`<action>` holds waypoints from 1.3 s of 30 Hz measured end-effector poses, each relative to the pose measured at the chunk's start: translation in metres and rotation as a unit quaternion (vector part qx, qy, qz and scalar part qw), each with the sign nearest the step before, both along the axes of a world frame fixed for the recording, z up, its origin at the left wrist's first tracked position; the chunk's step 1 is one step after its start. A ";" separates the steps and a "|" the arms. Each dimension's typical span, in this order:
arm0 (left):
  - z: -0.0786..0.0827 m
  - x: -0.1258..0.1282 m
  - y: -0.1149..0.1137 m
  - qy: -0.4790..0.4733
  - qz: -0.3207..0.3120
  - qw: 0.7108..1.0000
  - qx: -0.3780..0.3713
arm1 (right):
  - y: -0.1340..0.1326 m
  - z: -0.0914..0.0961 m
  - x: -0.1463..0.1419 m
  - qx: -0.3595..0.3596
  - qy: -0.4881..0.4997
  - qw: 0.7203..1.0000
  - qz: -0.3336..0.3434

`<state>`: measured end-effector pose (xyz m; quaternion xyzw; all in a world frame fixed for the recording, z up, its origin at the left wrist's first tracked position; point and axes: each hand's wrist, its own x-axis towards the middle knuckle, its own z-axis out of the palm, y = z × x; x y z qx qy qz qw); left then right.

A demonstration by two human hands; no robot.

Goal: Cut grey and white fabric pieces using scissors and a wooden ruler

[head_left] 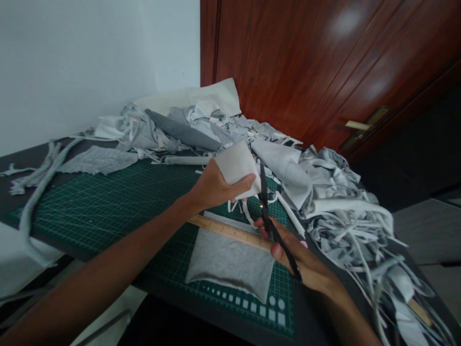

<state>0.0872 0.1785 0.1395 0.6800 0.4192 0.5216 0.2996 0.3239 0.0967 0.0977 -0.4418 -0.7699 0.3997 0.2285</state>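
My left hand [216, 185] is closed around a small white piece [237, 162], flat like folded fabric or card, and holds it above the mat. My right hand [288, 245] grips black scissors [266, 211], their blades pointing away from me along the right edge of the white piece. Whether the blades touch it I cannot tell. Thin white strips [247, 211] hang or lie just below the piece. Under my hands a wooden ruler [230, 230] lies across a grey fabric piece [230, 264] on the green cutting mat [115, 202].
Grey and white fabric scraps [201, 127] are heaped along the back, with more scraps [338, 206] down the right side. A long grey fabric strip [29, 216] hangs over the table's left front edge. Behind stand a white wall [101, 57] and a wooden door [281, 57].
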 end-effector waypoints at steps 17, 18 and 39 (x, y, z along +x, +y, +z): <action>0.002 -0.004 0.001 -0.027 -0.064 0.997 -0.041 | 0.000 -0.001 0.001 0.035 0.010 0.999 -0.002; 0.001 -0.004 0.001 -0.026 -0.064 0.997 -0.039 | 0.000 -0.001 0.001 0.033 0.008 0.999 -0.001; -0.007 -0.014 0.009 -0.044 -0.077 0.994 -0.057 | 0.004 0.006 -0.011 0.007 0.059 0.998 0.038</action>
